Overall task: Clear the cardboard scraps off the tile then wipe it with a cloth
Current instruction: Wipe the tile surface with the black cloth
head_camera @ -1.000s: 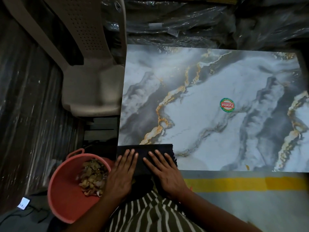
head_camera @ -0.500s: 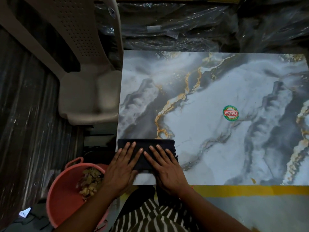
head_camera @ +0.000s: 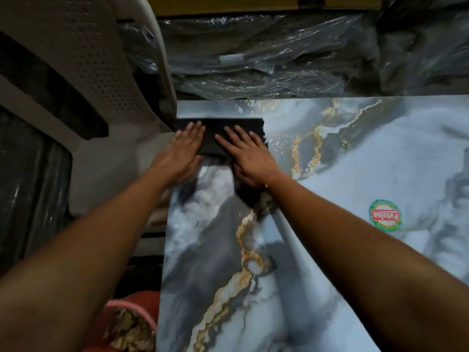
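Both my hands are flat on the folded black cloth (head_camera: 220, 138) right now, up at the far left corner of the big grey-and-white marbled tile with gold veins (head_camera: 330, 174). No real grip on it: my left hand (head_camera: 186, 146) and right hand (head_camera: 245, 151) have the fingers stretched out straight, just pressing the cloth down onto the tile, left hand hanging a bit over the tile's left edge.

Progress-wise I'd say the clearing part is done. I can't spot any cardboard scraps on the part of the tile that's in view, and the crumpled brownish scraps (head_camera: 129, 331) are sitting in the pink plastic tub (head_camera: 132, 304) down by the tile's near left side. So it's the wiping stage, with the cloth out along the left strip. The whole middle and right side presumably still need a pass, though honestly I can't tell by looking which bits are already wiped.

Count: one tile, one cloth, one tub with a pile of scraps too jumbled to count, two hands. Also one round red-and-green sticker (head_camera: 385, 216) on the tile, one beige plastic chair (head_camera: 83, 80) off to the left, and some plastic-wrapped stuff (head_camera: 266, 59) behind the tile.
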`<state>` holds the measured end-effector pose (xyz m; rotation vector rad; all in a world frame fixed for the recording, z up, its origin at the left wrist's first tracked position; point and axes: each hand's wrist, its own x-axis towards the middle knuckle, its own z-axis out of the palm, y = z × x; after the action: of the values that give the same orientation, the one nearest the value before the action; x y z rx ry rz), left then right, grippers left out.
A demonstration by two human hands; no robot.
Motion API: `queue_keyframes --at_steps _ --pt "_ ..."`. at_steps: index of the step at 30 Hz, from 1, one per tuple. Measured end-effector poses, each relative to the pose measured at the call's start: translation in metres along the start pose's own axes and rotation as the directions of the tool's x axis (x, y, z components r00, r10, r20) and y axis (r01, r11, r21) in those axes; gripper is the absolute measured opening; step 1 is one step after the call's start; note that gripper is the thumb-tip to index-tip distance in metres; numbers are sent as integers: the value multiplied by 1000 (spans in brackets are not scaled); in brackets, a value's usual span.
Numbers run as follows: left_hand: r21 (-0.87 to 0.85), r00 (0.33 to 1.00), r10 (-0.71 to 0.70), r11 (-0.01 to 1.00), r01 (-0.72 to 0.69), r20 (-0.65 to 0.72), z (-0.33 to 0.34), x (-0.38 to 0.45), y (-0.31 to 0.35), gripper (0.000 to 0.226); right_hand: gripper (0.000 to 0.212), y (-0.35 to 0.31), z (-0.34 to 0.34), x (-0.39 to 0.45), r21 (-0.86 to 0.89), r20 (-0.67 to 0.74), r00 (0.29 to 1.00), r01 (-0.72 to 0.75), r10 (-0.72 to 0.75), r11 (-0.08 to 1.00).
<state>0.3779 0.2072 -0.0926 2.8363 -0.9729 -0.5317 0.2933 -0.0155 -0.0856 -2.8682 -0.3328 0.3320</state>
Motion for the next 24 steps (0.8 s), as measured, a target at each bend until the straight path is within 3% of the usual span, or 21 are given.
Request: queue_keyframes --at_steps 6,12,19,24 --pt "-36 1000 6 999 -6 -12 -35 82 -35 73 65 45 -20 91 -34 -22 999 26 -27 999" --pt "35 996 77 997 -76 -51 -17 68 -37 71 66 43 -14 74 -65 -25 998 56 -58 996" --pt "76 994 98 993 -94 -50 32 -65 23 79 69 -11 27 -57 -73 -33 997 67 -70 995" --pt "-3 999 42 999 -42 -3 68 -203 95 83 75 -77 56 -192 19 23 998 53 -53 998"
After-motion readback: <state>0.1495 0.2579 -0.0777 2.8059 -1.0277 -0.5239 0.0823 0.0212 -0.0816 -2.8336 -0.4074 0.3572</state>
